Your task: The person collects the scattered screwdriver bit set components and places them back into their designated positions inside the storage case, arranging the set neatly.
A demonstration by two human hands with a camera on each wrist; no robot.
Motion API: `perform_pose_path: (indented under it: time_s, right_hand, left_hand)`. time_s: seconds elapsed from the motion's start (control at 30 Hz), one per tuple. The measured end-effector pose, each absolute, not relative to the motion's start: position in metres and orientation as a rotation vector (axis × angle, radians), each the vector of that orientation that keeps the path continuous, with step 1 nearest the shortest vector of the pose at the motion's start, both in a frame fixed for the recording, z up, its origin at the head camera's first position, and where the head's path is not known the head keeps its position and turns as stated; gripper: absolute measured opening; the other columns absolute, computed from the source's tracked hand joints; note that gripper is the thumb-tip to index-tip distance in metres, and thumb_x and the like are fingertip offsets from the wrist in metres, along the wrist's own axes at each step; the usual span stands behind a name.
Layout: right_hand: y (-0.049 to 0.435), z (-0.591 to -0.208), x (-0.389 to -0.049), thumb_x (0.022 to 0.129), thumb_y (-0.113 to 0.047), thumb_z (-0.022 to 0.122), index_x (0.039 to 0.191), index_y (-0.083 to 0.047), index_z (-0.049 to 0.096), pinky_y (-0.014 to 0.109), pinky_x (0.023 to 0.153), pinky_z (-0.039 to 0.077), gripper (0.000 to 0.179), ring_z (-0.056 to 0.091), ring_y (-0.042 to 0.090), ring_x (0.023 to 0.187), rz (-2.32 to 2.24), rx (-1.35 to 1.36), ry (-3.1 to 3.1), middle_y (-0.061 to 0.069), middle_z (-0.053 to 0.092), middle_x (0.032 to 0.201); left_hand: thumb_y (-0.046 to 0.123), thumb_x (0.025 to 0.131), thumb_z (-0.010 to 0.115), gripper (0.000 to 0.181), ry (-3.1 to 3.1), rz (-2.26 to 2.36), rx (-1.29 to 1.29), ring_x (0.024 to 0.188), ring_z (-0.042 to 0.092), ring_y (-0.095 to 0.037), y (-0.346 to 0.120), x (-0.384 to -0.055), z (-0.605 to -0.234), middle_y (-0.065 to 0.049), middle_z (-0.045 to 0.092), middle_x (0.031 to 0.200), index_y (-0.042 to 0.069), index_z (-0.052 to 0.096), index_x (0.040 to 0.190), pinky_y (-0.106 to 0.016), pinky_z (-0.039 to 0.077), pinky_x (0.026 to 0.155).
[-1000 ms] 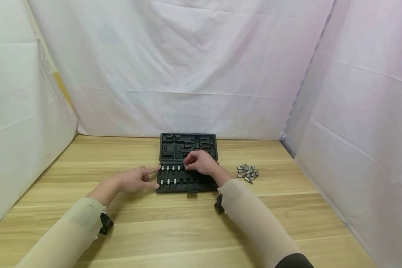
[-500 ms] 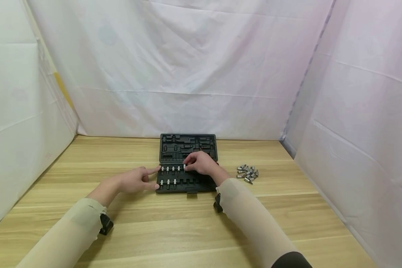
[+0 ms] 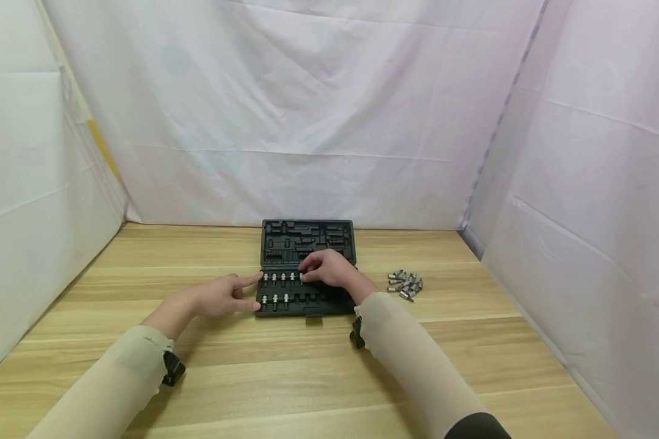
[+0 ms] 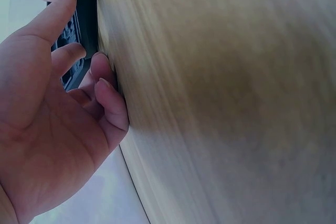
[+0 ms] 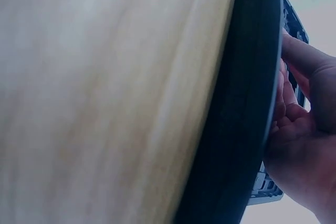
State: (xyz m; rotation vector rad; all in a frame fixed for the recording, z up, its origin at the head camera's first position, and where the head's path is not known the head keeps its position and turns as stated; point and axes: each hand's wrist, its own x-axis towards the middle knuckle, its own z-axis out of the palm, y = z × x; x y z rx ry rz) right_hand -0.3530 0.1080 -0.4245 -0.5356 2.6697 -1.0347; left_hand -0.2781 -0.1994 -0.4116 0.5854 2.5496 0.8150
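Observation:
A black socket case (image 3: 337, 303) lies unfolded on the table, its lid toward the back wall. Silver socket bits (image 3: 275, 299) stand in two rows at the left of its tray. My left hand (image 3: 219, 296) touches the case's left edge with thumb and forefinger spread; in the left wrist view its other fingers (image 4: 111, 103) curl loosely. Over the back row, my right hand (image 3: 331, 268) pinches a socket bit (image 3: 302, 277) at the row's right end. That hand covers the slots beneath it. In the right wrist view the case wall (image 5: 236, 98) hides its fingertips.
A loose pile of socket bits (image 3: 406, 284) lies on the wooden table (image 3: 285, 378) to the right of the case. White sheets (image 3: 296, 110) hang behind and on both sides. The case's latch (image 3: 314, 316) juts from its front edge.
The socket bit between my right fingertips has come into view and sits slightly lower, in line with the back row. My left hand stays in place on the case.

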Motion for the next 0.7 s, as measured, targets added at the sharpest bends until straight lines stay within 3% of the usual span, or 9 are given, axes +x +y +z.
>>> perform_pose_path:
  time_s: [0.3,0.7]
  right_hand:
    - [0.1094,-0.4245,-0.3536,0.101,-0.024,0.082,0.106,-0.022,0.083,0.041,0.092,0.057,0.005,0.068,0.018,0.098,-1.052,-0.535,2.653,-0.001,0.077,0.106]
    - [0.1084,-0.4235,-0.3541,0.101,-0.023,0.082,0.109,-0.022,0.085,0.043,0.099,0.058,0.008,0.069,0.017,0.102,-1.021,-0.543,2.641,-0.002,0.079,0.111]
  left_hand:
    - [0.049,0.103,0.075,0.09,2.553,0.824,0.591,0.09,0.052,-0.022,-0.1998,-0.2799,-0.4138,-0.012,0.055,0.109,0.018,0.031,0.174,-0.037,0.048,0.078]
    - [0.046,0.104,0.075,0.088,2.55,0.833,0.601,0.09,0.052,-0.022,-0.2,-0.2772,-0.4123,-0.013,0.055,0.109,0.018,0.031,0.174,-0.038,0.048,0.08]
